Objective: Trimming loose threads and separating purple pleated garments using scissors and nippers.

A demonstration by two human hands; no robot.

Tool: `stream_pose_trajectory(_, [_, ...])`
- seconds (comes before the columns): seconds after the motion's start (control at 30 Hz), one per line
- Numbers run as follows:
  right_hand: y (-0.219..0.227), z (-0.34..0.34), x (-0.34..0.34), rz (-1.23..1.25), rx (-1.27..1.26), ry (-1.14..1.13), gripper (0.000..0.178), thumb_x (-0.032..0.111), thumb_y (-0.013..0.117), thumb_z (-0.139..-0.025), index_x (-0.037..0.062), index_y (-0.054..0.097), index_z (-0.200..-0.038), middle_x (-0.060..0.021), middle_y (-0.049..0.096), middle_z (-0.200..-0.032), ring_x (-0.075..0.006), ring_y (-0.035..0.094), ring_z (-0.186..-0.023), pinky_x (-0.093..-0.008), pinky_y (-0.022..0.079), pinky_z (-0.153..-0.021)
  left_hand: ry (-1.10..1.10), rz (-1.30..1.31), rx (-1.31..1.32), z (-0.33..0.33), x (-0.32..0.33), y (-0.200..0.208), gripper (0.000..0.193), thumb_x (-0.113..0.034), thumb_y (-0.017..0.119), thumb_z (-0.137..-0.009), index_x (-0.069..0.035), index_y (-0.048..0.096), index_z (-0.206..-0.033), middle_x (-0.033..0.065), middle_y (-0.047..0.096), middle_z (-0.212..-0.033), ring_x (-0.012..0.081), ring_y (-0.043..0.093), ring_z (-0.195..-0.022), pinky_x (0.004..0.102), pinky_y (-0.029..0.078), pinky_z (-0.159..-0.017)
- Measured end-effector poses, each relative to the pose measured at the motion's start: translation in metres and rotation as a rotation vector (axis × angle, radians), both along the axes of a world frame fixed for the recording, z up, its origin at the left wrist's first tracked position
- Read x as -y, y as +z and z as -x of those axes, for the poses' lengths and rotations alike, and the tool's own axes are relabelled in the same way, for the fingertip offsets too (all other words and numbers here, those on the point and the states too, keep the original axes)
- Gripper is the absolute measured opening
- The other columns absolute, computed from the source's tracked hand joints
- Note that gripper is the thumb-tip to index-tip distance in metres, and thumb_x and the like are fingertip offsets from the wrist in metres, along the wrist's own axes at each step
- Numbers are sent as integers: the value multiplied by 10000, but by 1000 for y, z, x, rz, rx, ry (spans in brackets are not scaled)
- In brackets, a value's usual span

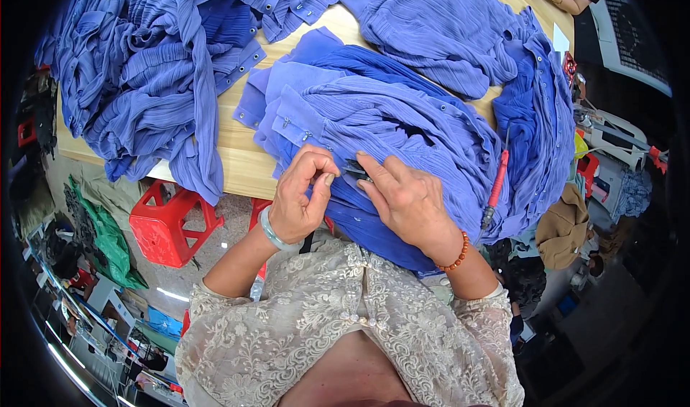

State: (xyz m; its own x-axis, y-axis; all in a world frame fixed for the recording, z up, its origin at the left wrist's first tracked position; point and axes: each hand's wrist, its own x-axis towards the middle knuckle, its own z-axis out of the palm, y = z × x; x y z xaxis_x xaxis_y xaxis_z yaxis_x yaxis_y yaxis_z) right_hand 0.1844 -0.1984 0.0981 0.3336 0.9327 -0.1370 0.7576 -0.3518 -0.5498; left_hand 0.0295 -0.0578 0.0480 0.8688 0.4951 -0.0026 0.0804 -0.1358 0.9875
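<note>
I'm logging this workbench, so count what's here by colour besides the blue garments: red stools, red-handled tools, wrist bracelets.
Red plastic stools: 2, the second one mostly hidden by the left hand
Red-handled tool: 1
Pale green bangle: 1
Orange bead bracelet: 1
Total: 5

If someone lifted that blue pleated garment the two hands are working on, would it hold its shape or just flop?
The blue pleated garment would probably flop: it already lies in soft folds and droops over the wooden table edge. It looks light, since the left hand pinches it with fingertips alone. The right hand pressing it flat suggests it slides easily.
</note>
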Motion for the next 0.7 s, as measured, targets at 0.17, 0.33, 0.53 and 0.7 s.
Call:
stream_pose_trajectory(0.17, [-3, 2, -2, -16, 4, -40, 349, 200, 744, -892, 126, 692, -1230, -77, 569, -762, -276, 617, -588, -395, 467, -512, -45, 81, 58, 5, 3, -1, 95, 35, 517, -929, 3, 561, -1008, 116, 569, -969, 184, 530, -770, 293, 454, -694])
stream_pose_trajectory(0.33, [-4, -1, 1, -19, 37, -125, 337, 186, 736, -899, 110, 693, -1225, -89, 583, -772, -287, 624, -590, -395, 478, -517, -226, 97, -50, 23, -7, 15, 69, 20, 542, -913, -5, 568, -972, 124, 582, -929, 240, 572, -801, 349, 472, -733])
stream_pose_trajectory(0.53, [-4, -18, 19, -23, 68, -247, 386, 172, 757, -879, 102, 679, -1250, -92, 590, -795, -288, 622, -585, -388, 474, -517, -147, -975, -1198, 132, -46, -37, 69, -69, 677, -870, -26, 629, -846, 149, 617, -910, 349, 611, -899, 452, 467, -737])
stream_pose_trajectory(0.7, [-8, -15, 24, -29, 49, -254, 394, 162, 765, -871, 101, 681, -1251, -86, 579, -783, -272, 612, -580, -390, 461, -518, 167, -773, -364, 89, -31, -11, 191, -56, 741, -805, -59, 684, -987, 113, 625, -952, 292, 607, -889, 418, 478, -744])
